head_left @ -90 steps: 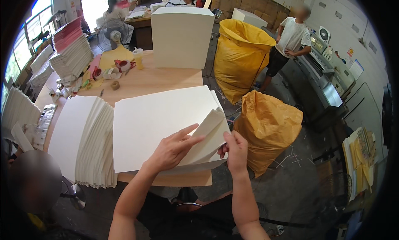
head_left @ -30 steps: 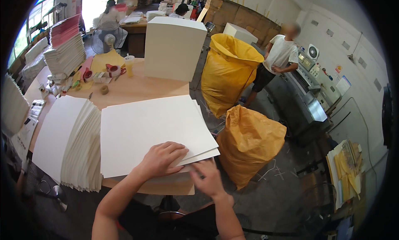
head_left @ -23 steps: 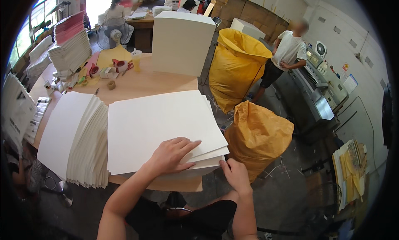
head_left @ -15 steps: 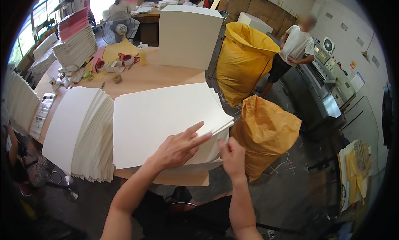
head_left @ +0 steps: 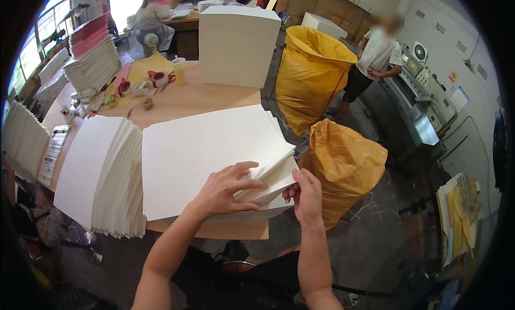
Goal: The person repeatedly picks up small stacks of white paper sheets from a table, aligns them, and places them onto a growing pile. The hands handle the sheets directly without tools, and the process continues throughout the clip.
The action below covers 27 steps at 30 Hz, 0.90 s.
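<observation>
A thick stack of white paper sheets (head_left: pixel 201 144) lies on the wooden table before me, its near right corner fanned into several layers. My left hand (head_left: pixel 225 187) rests over that corner, fingers spread and curved, its fingertips by the edges of the raised sheets. Pinched between the thumb and fingers of my right hand (head_left: pixel 304 194) is the bent corner of a white paper sheet (head_left: pixel 286 176). How many sheets the pinch takes in cannot be made out. Left of this stack stands another fanned stack of white sheets (head_left: pixel 88 168).
A tall white stack (head_left: pixel 236 47) stands at the table's far edge. Tape rolls (head_left: pixel 155 79) and a drink cup (head_left: pixel 179 71) sit on the table (head_left: pixel 188 100). Two yellow sacks (head_left: pixel 314 68) (head_left: pixel 346 168) stand at the right. Beyond them, a person (head_left: pixel 378 52) stands beside a machine (head_left: pixel 407 109).
My right hand has closed on a sheet corner and bends it up. My left fingers have curled down by the sheet edges. The gap between the layers at the corner is wider.
</observation>
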Each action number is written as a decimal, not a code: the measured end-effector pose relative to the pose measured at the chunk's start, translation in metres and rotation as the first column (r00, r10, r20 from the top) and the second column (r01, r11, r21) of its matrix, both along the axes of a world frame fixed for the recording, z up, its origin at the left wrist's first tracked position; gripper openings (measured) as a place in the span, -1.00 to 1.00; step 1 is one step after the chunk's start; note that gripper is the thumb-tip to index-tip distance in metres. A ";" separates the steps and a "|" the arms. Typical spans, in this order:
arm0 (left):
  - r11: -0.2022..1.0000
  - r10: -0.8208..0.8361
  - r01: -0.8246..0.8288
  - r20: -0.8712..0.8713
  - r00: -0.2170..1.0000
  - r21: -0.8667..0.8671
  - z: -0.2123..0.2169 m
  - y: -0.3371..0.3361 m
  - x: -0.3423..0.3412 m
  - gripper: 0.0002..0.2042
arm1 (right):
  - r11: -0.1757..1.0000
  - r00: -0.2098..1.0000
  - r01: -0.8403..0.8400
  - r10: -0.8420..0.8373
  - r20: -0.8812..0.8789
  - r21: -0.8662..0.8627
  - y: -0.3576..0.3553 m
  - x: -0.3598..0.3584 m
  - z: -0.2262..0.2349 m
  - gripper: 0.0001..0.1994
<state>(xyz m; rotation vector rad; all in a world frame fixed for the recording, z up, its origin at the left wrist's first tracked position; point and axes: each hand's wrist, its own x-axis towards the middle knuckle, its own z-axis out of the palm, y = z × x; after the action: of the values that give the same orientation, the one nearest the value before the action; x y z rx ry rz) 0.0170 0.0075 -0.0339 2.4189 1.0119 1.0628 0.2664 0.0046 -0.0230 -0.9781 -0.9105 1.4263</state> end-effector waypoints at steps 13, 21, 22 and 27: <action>0.998 0.062 -0.063 -0.065 0.996 -0.004 0.003 -0.005 0.005 -0.63 | 0.891 0.688 -0.025 -0.313 0.655 0.452 -0.009 -0.004 -0.008 -0.61; 0.998 -0.012 0.017 -0.091 0.996 0.053 0.007 -0.005 0.000 -0.64 | 1.000 1.000 -0.002 0.002 -0.002 0.006 -0.004 -0.002 -0.004 -0.64; 1.000 0.000 0.002 -0.095 0.996 0.017 0.007 -0.006 0.002 -0.51 | 1.000 1.000 0.008 -0.008 -0.001 -0.005 -0.007 -0.003 -0.002 -0.64; 1.000 -0.010 0.010 0.036 0.999 -0.011 0.006 0.001 0.002 -0.54 | 0.998 1.000 -0.003 0.001 0.029 0.057 0.005 -0.002 0.000 -0.65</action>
<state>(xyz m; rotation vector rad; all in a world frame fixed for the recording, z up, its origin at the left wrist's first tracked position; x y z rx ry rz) 0.0195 0.0082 -0.0284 2.3852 0.9903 1.0905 0.2648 0.0091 -0.0233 -0.9578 -0.9688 1.3839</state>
